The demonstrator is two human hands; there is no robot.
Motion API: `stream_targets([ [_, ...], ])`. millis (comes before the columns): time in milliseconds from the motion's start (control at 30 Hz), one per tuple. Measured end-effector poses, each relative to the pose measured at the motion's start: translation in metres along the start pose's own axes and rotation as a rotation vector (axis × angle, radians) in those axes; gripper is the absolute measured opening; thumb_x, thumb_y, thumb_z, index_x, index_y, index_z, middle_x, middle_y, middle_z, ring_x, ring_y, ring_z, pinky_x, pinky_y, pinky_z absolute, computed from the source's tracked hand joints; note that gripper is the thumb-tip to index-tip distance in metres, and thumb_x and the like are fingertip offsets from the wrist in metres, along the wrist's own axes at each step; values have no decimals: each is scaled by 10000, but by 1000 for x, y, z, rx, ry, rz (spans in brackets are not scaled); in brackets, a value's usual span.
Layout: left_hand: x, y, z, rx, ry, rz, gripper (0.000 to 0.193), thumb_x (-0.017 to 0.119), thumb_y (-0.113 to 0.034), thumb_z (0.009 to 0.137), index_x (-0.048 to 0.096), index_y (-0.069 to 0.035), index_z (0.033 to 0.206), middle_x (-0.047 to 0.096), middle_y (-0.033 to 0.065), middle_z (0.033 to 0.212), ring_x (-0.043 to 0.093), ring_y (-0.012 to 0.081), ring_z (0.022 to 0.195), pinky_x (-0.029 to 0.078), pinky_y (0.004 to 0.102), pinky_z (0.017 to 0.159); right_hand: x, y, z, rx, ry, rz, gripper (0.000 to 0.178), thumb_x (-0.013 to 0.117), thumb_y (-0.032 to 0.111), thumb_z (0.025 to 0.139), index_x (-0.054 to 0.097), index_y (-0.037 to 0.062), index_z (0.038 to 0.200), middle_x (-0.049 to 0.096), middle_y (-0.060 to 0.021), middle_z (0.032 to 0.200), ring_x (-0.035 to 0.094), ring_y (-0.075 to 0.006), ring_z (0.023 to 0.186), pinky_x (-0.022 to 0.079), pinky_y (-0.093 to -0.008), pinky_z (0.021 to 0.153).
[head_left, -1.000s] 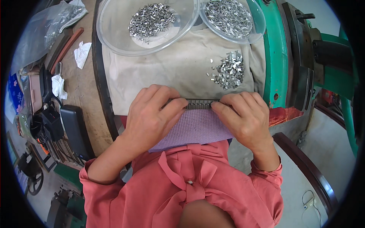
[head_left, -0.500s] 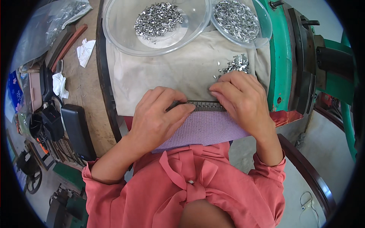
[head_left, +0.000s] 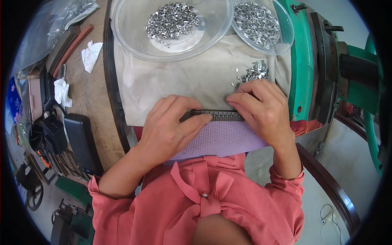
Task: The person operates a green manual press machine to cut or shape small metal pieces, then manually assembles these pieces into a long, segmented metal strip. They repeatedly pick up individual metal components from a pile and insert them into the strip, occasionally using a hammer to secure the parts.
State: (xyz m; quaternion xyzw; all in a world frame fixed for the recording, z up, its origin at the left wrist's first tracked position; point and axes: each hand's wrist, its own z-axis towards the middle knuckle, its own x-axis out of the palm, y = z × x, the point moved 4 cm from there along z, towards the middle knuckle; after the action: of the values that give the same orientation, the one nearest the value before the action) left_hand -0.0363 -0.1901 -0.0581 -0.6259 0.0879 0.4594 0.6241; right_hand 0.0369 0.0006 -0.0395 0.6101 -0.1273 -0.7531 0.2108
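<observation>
head view: your left hand (head_left: 167, 130) lies curled over the left end of a dark metal strip (head_left: 218, 115), thumb stretched along its lower edge and fingers (head_left: 173, 107) bent down over the top, so the fingers are closed on the strip. your right hand (head_left: 261, 110) covers the right end of the same strip, fingertips pressed onto it from above, closed down on it as well; how far the strip runs under either palm is hidden. the strip lies flat between your two sets of fingers, along the upper edge of a purple woven mat (head_left: 222, 141) just below your thumbs. both rest on a beige cloth (head_left: 183, 79) spread over the counter (head_left: 87, 94). just beyond your right fingers sits a small loose heap of metal clips (head_left: 255, 72), almost touching the fingertips. farther beyond your left fingers stands a large clear bowl (head_left: 130, 38) with a pile of silvery clips in it, and beyond your right fingers a smaller clear bowl (head_left: 286, 34) filled with more. to the right of your right hand rises a green machine frame (head_left: 302, 69). well left of your left fingers lie a black box (head_left: 81, 143) and crumpled white paper (head_left: 90, 55)
</observation>
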Motion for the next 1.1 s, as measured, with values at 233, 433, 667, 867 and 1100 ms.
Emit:
stream_targets([
  [233, -4, 4, 0, -53, -27, -87, 408, 813, -48, 673, 698, -76, 1063, 642, 85, 997, 617, 281, 859, 498, 375, 727, -4, 0, 5, 93, -51, 34, 150, 778, 66, 736, 704, 98, 862, 645, -36, 836, 650, -236, 751, 493, -360, 633],
  [433, -8, 8, -1, -93, -35, -128, 406, 830, -46, 672, 661, -46, 1041, 637, 113, 1013, 618, 305, 880, 507, 384, 742, -5, 2, 2, 104, -19, 14, 161, 787, 61, 734, 704, 88, 869, 629, -30, 831, 640, -239, 769, 484, -363, 658],
  [667, -10, 10, -3, -101, -3, -140, 398, 823, -37, 679, 653, -44, 1039, 631, 120, 1032, 615, 316, 904, 508, 390, 753, 5, 11, 2, 57, -32, -71, 151, 784, 72, 729, 693, 99, 846, 605, -21, 845, 613, -223, 767, 453, -358, 671],
  [867, -9, 11, -3, -107, 14, -135, 400, 814, -30, 685, 651, -36, 1050, 625, 127, 1052, 611, 318, 934, 508, 392, 770, 7, 7, 2, 115, -80, 0, 144, 770, 63, 753, 680, 80, 864, 610, -36, 883, 615, -244, 799, 461, -367, 683],
  [1100, -9, 10, -4, -136, 24, -143, 402, 811, -3, 683, 662, -21, 1056, 619, 127, 1060, 608, 311, 961, 508, 381, 784, -5, 12, -33, 288, -98, 233, 169, 779, 33, 741, 698, 55, 887, 632, -59, 937, 623, -260, 846, 470, -370, 728],
])
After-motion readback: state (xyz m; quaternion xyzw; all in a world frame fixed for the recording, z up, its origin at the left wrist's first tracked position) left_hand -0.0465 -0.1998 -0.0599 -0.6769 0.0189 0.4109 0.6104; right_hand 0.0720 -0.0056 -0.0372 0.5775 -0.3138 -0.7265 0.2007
